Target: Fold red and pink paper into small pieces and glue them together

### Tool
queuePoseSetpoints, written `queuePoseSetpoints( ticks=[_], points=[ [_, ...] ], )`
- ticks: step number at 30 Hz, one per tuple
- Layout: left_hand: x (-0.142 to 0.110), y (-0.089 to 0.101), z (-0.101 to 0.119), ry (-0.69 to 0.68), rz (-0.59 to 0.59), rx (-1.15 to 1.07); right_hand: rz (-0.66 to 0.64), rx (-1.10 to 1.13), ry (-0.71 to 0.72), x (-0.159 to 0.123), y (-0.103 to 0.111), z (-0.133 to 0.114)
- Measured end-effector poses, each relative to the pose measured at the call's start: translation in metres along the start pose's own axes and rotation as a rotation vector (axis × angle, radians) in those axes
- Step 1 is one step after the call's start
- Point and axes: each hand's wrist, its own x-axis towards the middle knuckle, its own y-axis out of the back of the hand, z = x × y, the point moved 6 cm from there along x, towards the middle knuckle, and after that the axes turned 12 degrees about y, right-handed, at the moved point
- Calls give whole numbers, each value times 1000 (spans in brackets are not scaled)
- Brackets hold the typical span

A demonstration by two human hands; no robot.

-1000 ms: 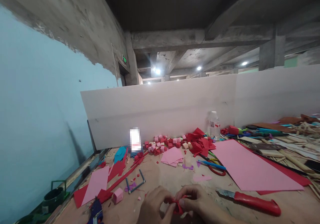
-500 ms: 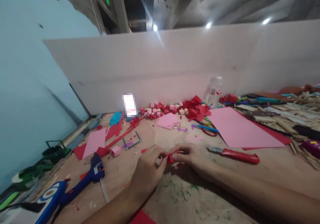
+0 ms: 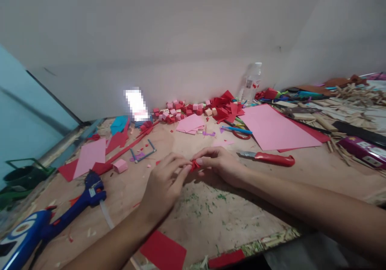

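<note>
Between the fingertips of both hands is a small folded piece of red paper [image 3: 195,165], held just above the table. My left hand [image 3: 167,181] pinches its left side, and my right hand [image 3: 221,165] pinches its right side; the fingers partly cover it. To the right of my right hand lies a knife [image 3: 276,158] with a red handle, its blade pointing left. A blue glue gun [image 3: 93,191] rests left of my left hand. Near the glue gun sits a small pink paper cube [image 3: 120,165]. A red paper sheet [image 3: 164,250] lies below my left forearm.
Pink and red paper cubes [image 3: 173,111] are heaped along the white board [image 3: 181,77]. A plastic bottle [image 3: 251,83] stands behind scissors [image 3: 241,134] and a large pink sheet [image 3: 277,127]. Wood sticks [image 3: 352,95] pile up at right. A lit screen [image 3: 137,104] leans at back.
The view has tilted down and shifted, so the table's near edge shows and the ceiling is gone. Both hands still pinch the red paper, with slightly changed fingers.
</note>
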Motion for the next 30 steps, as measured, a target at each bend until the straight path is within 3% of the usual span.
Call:
queuePoseSetpoints(
  ticks=[4,12,30],
  points=[
    [1,0,-5,30,36,17,-21,-15,-8,0,2,2],
    [-1,-6,-3,-61,6,125,-68,-61,23,-2,3,0],
    [1,-4,-6,-17,19,129,-126,-46,-29,-2,3,1]
  ],
)
